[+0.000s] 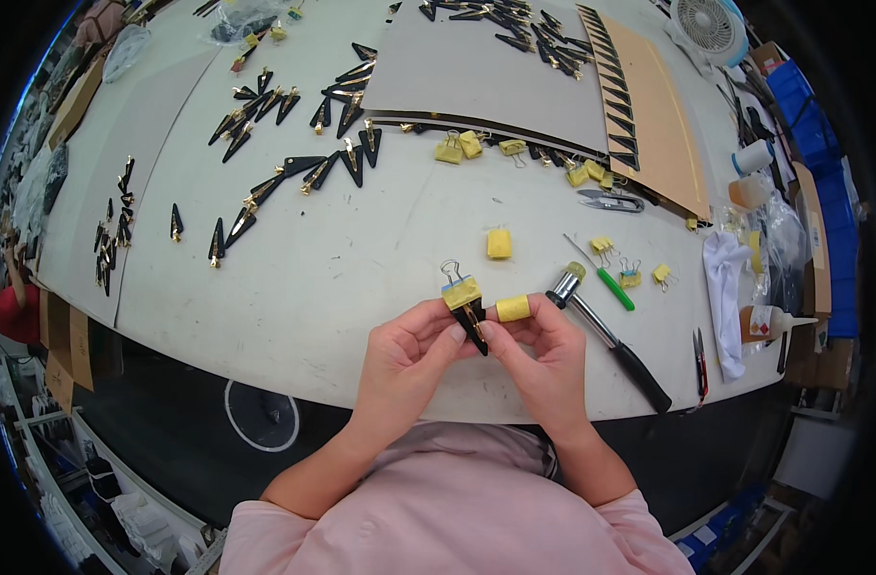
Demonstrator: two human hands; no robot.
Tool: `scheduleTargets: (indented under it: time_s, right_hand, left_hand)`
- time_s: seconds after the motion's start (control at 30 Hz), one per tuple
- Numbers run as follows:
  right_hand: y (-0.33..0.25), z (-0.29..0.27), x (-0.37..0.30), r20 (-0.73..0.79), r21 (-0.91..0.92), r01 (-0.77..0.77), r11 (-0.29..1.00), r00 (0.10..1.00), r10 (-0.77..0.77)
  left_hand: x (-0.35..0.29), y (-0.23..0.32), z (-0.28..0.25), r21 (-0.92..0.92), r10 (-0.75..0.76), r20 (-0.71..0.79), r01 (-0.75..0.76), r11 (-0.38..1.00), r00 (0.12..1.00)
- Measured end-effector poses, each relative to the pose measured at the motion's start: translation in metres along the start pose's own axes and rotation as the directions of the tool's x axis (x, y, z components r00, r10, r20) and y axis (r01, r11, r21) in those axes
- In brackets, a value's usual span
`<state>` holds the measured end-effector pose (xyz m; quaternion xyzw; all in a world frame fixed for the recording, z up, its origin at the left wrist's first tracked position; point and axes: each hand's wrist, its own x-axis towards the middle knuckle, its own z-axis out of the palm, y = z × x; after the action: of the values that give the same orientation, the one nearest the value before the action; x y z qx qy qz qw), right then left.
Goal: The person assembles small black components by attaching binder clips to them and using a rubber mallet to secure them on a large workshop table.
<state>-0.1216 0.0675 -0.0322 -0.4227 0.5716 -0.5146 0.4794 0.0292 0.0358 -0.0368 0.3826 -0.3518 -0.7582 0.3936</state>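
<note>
Just above the table's near edge, both hands meet on a black pointed hair clip (474,333) with a gold-coloured metal part. A binder clip (461,291), its jaws covered in yellow tape and its wire handles up, grips the wide end. My left hand (407,353) pinches the hair clip from the left. From the right, the thumb of my right hand (547,362) presses on it, other fingers curled behind. Yellow tape (512,308) is wrapped around a right-hand finger. A yellow-taped block (498,243) lies beyond the hands.
Right of my hands are a hammer (610,335), a green-handled pick (615,289), red-handled scissors (700,364), thread snips (610,201) and a bottle (765,324). Loose black hair clips (256,206) lie left. A grey board (486,81) and a brown card (653,105) lie farther back.
</note>
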Motion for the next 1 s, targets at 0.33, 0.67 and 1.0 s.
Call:
scheduleTargets:
  time_s: [0.33,0.67,1.0]
  right_hand:
    - [0.0046,-0.0019,0.0024,0.025,-0.021,0.020,1.000,1.000,-0.020]
    - [0.0098,-0.0020,0.0036,0.023,0.046,-0.022,0.999,1.000,0.021]
    - [0.0044,-0.0054,0.0052,0.087,0.174,-0.095,0.980,0.993,0.081]
  left_hand:
    - [0.0030,0.0002,-0.0007,-0.022,0.011,-0.004,-0.011,1.000,1.000]
    - [0.0023,-0.0027,-0.0008,0.008,0.050,-0.008,-0.050,0.999,0.999]
    - [0.0027,0.0012,-0.0019,-0.035,0.031,0.023,-0.031,0.999,0.999]
